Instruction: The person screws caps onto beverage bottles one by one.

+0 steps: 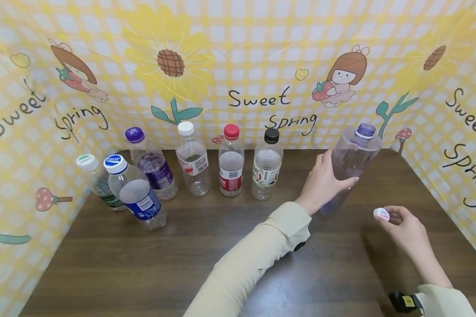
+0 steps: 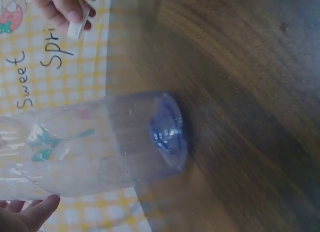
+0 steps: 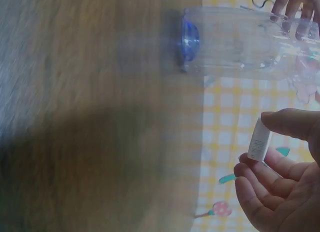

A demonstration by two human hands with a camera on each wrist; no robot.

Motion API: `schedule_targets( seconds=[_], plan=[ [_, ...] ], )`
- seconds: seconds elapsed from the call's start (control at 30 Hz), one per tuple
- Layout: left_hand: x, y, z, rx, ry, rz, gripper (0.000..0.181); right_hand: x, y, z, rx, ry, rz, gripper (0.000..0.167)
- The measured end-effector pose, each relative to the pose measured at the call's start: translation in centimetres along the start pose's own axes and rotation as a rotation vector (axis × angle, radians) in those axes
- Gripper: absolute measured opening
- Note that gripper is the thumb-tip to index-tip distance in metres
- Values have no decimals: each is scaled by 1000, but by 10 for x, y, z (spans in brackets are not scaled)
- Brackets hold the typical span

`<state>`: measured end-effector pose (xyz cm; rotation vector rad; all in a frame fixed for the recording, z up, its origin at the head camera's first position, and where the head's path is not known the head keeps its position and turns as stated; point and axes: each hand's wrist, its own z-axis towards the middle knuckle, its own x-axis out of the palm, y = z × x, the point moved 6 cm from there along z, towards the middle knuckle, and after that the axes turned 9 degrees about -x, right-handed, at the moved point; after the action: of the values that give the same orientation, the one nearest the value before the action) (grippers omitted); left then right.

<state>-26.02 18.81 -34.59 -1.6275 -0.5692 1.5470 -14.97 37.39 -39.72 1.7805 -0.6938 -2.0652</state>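
My left hand [image 1: 321,182] grips a large, clear, purple-tinted bottle [image 1: 355,154] around its side, thumb in front. The bottle bears no label, and its threaded neck is uncapped. In the left wrist view its bluish base [image 2: 170,134] shows; whether it touches the table I cannot tell. To the right of the bottle and apart from it, my right hand [image 1: 410,233] pinches a white bottle cap [image 1: 381,214] between thumb and fingers. The right wrist view shows the cap [image 3: 260,140] held on edge, with the bottle [image 3: 240,44] beyond.
Several capped bottles stand on the brown wooden table [image 1: 143,264], left of my hands. Among them are a black-capped bottle [image 1: 267,169], a red-capped one [image 1: 231,165] and a blue-labelled one [image 1: 136,193]. A yellow checked cloth [image 1: 246,53] hangs behind and at the sides.
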Motion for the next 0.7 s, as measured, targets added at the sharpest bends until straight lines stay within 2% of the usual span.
schedule_targets(
  seconds=[0.3,0.47,0.7],
  plan=[
    [-18,5,-18,45,-20,121,82,0,30,1,-45,-32,31,48],
    [-35,10,-35,83,-25,149,81,-1,43,2,-74,-49,51,46],
    [-66,20,-61,49,12,122,85,-5,64,2,-124,-56,87,47]
  ],
)
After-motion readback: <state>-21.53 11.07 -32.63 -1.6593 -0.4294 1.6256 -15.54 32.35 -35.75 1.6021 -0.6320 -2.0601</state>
